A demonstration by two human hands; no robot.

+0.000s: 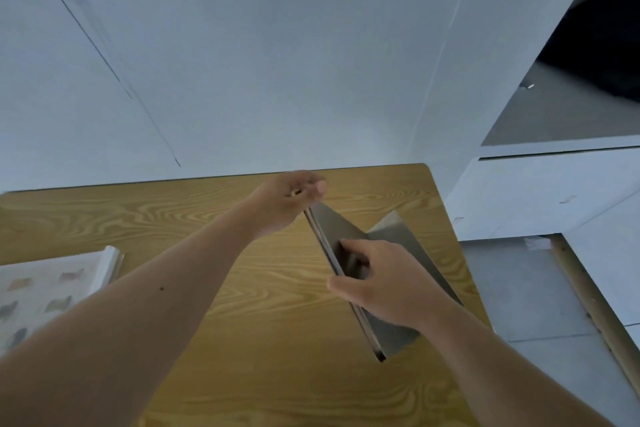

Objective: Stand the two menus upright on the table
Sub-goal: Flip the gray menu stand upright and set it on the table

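A grey menu (391, 326) stands on edge on the wooden table (263, 288), its covers spread apart in a V. My left hand (287, 199) pinches its far top corner. My right hand (384, 279) grips the top edge near the middle, fingers tucked between the covers. The second menu (45, 291) lies flat at the table's left edge, showing a pale page with small pictures; part of it is cut off by the frame.
A white panelled wall (277, 62) runs right behind the table's far edge. White cabinetry (540, 191) stands to the right, with grey floor tiles (519, 288) and a wooden strip (595, 308) beside the table's right edge.
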